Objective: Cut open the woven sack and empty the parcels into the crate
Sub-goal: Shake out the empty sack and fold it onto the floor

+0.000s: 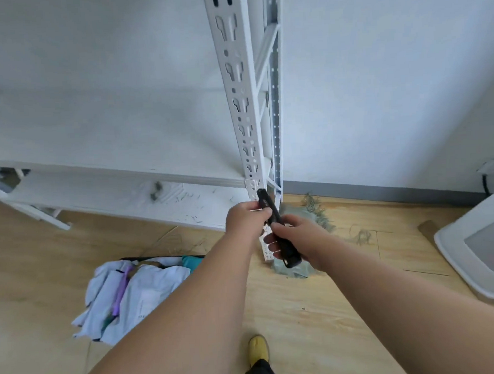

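Head view: the person holds a black utility knife (277, 231) out in front with both hands, in front of the white shelving upright (242, 106). The right hand (296, 240) is wrapped round the lower handle, fingers curled under it, and the left hand (246, 220) pinches the upper end between thumb and fingers. That two-handed hold looks like working the blade slider or cap rather than cutting, since no blade can be made out and nothing is against the tool.

Below and to the left of the left forearm a dark-rimmed crate (160, 258) sits on the wooden floor (320, 312), partly hidden by the arm; pale blue, white and purple soft parcels (125, 295) fill it and spill over its near side. Just beyond and under the hands lies a crumpled greenish woven sack (314, 211) with frayed strands, flat on the floor; whether anything remains inside cannot be told. Judging by this, emptying seems largely done
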Motion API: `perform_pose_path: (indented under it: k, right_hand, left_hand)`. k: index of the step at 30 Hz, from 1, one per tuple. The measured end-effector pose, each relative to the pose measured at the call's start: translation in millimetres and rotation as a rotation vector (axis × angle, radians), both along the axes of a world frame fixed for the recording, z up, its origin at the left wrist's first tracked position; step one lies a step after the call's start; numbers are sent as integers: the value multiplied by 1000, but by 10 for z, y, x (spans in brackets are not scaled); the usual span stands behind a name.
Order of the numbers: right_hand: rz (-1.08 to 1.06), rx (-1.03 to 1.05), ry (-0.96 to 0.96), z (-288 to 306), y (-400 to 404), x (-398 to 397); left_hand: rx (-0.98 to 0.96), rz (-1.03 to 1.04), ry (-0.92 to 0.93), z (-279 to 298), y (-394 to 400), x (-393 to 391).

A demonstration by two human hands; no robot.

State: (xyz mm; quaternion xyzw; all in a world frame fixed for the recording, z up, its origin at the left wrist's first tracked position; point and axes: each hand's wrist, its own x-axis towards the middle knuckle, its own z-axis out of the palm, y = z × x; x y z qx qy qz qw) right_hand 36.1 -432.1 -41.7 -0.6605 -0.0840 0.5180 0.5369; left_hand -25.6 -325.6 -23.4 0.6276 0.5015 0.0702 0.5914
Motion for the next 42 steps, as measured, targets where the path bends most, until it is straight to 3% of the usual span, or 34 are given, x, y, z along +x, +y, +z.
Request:
perform_pose_path:
  k: [6, 11, 21, 25, 33, 42]
  right_hand:
    - [176, -102, -341, 266, 545, -84]
    - [90, -131, -509, 252, 1367, -83]
    - [-186, -216, -349, -30, 2611, 347]
    - [-161, -283, -280, -227, 2848, 527]
    - [-178, -348, -307, -469, 2971, 673]
    - [-180, -379, -397, -473, 2996, 676]
  left_hand:
    - [25, 131, -185, 280, 688, -109]
    - [95, 21, -168, 302, 1310, -88]
    - [-111, -362, 77, -19, 2399, 4]
    - [-101, -480, 119, -161, 2540, 182]
    - [-99, -586, 60, -312, 2588, 315]
    - [-114, -543, -72, -385, 2620, 332]
